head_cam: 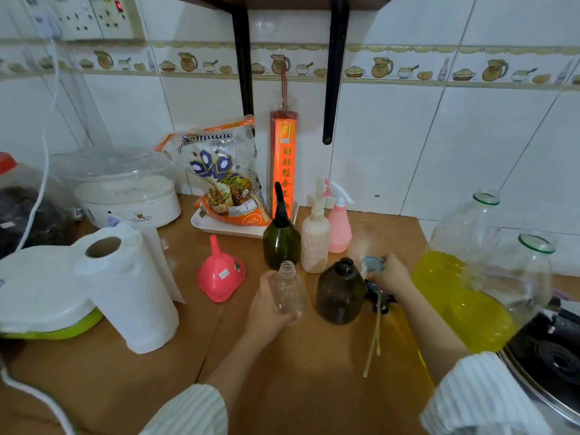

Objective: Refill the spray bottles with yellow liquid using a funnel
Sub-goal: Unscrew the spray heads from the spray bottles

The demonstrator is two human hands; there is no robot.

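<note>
Nearest to me, two pale ribbed sleeves come in from the bottom edge, both arms reaching out over the brown wooden counter (103, 368). My left hand (266, 312) wraps its fingers around a small clear bottle (287, 291), uncapped, held upright just above or on the counter; I cannot tell which. Just right of it stands a dark brown bottle (340, 293), also with its neck open. My right hand (390, 274) sits beyond that bottle's right shoulder, fingers curled around a grey spray head (373, 264). Below the hand a black trigger head (378, 298) lies on the counter with pale dip tubes (375, 337) trailing toward me.

On the right, two big clear jugs (489, 277) hold the yellow liquid, both mouths uncapped with green rings. Near right corner, the edge of a stove (552, 356).

On the left, a paper towel roll (131, 290) stands beside a white lid on a green-rimmed dish (40, 302). The pink funnel (219, 274) rests upside down, spout up, left of the clear bottle and apart from it.

Farther back, three capped spray bottles in a row: a green bottle (281, 243) with a black head, a cream bottle (315, 237), a pink bottle (339, 224) with a white trigger. Behind them, a rice bag (222, 180) on a white tray (219, 229), a red incense pack (284, 161) upright against the tiled wall (455, 136), and a white steamer (125, 189) far left.
</note>
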